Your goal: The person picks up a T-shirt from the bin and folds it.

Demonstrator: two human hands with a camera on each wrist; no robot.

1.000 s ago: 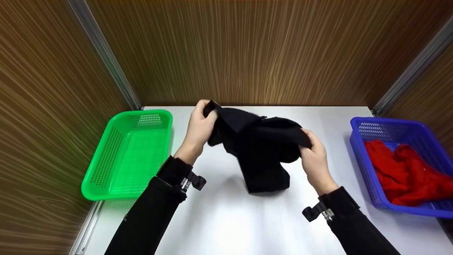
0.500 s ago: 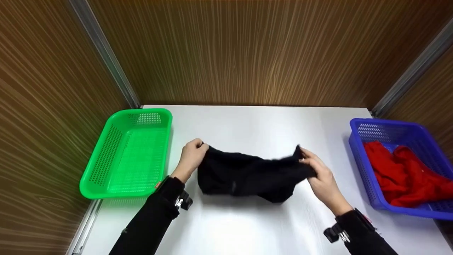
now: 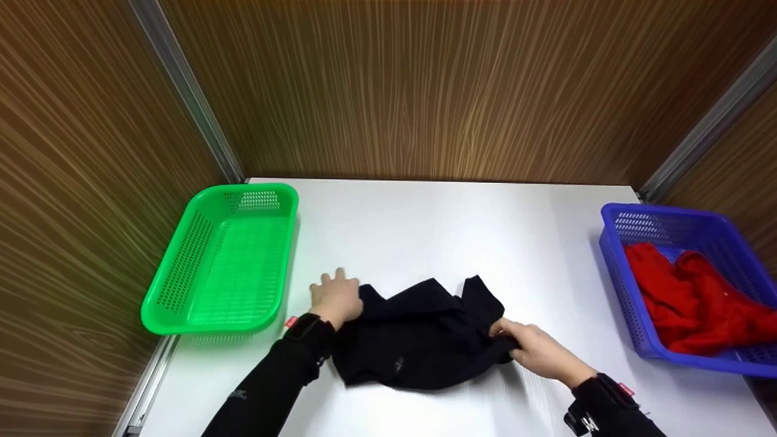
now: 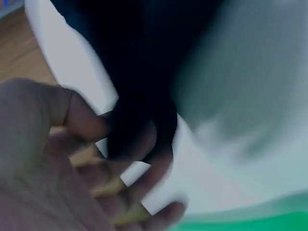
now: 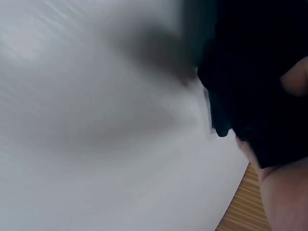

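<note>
A crumpled black garment (image 3: 419, 346) with a small pale mark on its near side spans the space between the two hands, low over the white table. At its left end is my left hand (image 3: 337, 297), fingers spread and touching the fabric. The left wrist view, blurred, has that hand's loosely extended fingers (image 4: 144, 185) beside the dark cloth (image 4: 142, 110). My right hand (image 3: 540, 349) pinches the garment's right end, which is lifted off the table. In the right wrist view, the thumb (image 5: 296, 79) lies on the black cloth (image 5: 260, 96).
To the left stands a green perforated basket (image 3: 152, 303) with nothing visible in it. A blue perforated basket (image 3: 613, 285) on the right holds red cloth (image 3: 698, 297). Wood-grain panels (image 3: 400, 91) enclose the white table (image 3: 413, 224) at the back and sides.
Both hands have brought the garment down and nearer, from held up and bunched to spread low over the table. The left hand's fingers have loosened from their grip; the right keeps hold.
</note>
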